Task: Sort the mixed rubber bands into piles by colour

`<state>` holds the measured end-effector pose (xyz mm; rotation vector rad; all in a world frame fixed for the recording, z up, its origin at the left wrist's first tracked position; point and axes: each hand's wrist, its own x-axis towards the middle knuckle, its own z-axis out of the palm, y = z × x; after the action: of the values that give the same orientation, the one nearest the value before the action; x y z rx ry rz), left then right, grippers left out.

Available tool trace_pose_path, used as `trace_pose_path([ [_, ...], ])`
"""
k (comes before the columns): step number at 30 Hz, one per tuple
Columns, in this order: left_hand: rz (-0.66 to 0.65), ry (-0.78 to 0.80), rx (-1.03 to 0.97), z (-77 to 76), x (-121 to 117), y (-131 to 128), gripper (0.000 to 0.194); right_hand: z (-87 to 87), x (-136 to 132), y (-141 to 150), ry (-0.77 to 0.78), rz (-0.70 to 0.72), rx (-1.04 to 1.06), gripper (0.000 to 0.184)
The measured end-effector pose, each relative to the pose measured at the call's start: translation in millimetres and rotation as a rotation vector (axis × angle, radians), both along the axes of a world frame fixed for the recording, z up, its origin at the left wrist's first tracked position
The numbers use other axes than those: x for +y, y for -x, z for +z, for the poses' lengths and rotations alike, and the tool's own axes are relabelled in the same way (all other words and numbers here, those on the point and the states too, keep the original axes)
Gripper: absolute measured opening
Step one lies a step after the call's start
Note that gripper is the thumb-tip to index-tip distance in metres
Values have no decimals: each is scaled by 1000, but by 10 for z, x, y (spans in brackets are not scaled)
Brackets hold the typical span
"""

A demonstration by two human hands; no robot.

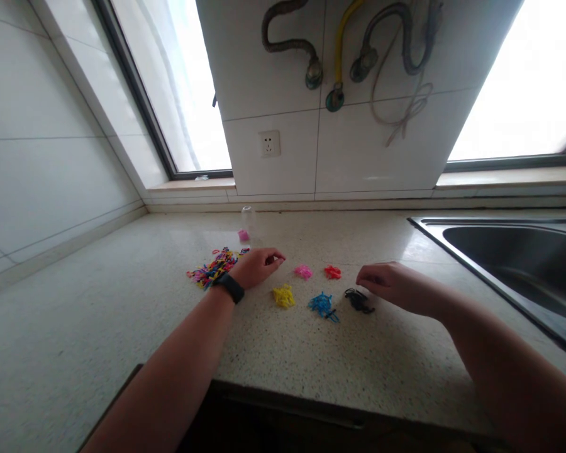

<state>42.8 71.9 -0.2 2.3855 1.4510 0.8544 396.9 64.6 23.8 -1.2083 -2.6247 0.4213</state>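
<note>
Small elastic bands lie on the speckled countertop in separate colours: a pink pile point(303, 271), a red pile point(332, 272), a yellow pile point(283, 296), a blue pile point(322, 304) and a black pile point(358, 300). A larger mixed heap point(212, 269) of bands sits at the left, partly behind my left wrist. My left hand point(257, 268), with a dark wristband, hovers above and left of the yellow pile, its fingers pinched. Just above the black pile, my right hand point(387, 284) has its fingers closed together. Anything inside either pinch is too small to make out.
Behind the heap stands a clear plastic bottle point(248, 219) beside a pink item point(243, 235). A steel sink point(434, 236) is set into the counter at the right. Hoses point(339, 53) and a socket point(270, 144) are on the tiled wall, between two windows.
</note>
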Motion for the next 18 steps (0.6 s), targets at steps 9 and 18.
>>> trace_pose_path([
  [9, 175, -103, -70, 65, 62, 441, 28, -14, 12, -1, -15, -32, 19, 37],
  [18, 408, -183, -189, 27, 153, 864, 37, -59, 43, -16, -40, -52, 23, 39],
])
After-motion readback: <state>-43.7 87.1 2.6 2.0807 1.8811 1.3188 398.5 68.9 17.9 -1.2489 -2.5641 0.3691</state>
